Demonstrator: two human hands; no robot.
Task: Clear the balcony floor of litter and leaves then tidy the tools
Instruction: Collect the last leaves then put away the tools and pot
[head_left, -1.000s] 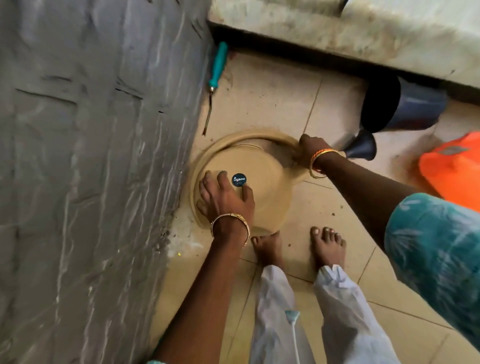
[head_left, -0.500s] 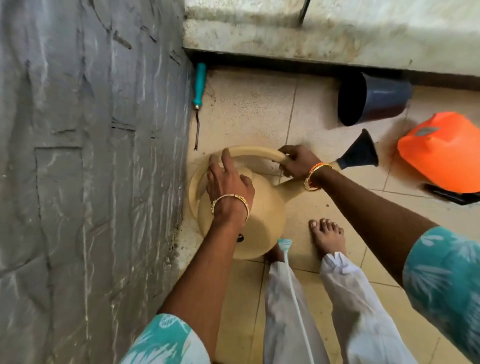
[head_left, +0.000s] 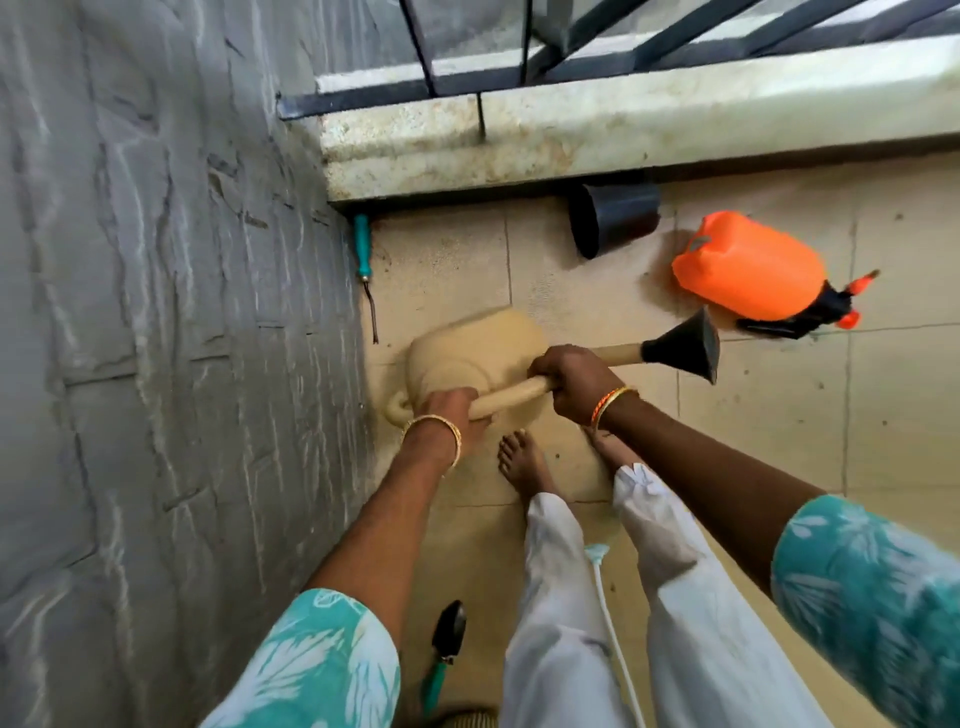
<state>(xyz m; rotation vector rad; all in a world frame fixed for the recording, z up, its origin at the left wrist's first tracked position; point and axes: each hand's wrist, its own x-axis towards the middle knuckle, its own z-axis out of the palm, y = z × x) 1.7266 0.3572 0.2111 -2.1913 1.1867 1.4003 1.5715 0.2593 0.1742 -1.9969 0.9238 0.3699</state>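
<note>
Two hands on one beige watering can (head_left: 467, 348), which sits on the tiled balcony floor (head_left: 779, 415) right against the grey stone wall (head_left: 156, 312). Far left: wall fills the frame edge to approx mid-left. At its foot, a teal-handled weeder (head_left: 363, 260) lies along the wall, near the can, not touching it. Left hand (head_left: 452, 413) curled round the near end of the can's handle, w/ gold bangle at the wrist. Right hand (head_left: 576, 384) wrapped round the other end of the same handle, orange & gold bangles on. Can's spout runs right from under that hand to a black rose head (head_left: 685, 345). Bare feet just below the can. Bottom, btwn the left arm and white trouser leg: a teal-handled trowel (head_left: 447, 639) on the floor. Up top, black pot (head_left: 613, 215) on its side under the ledge (head_left: 571, 140). Right of it, orange pressure sprayer (head_left: 753, 270) lying on its side, well apart from the can body, close to the rose head.
</note>
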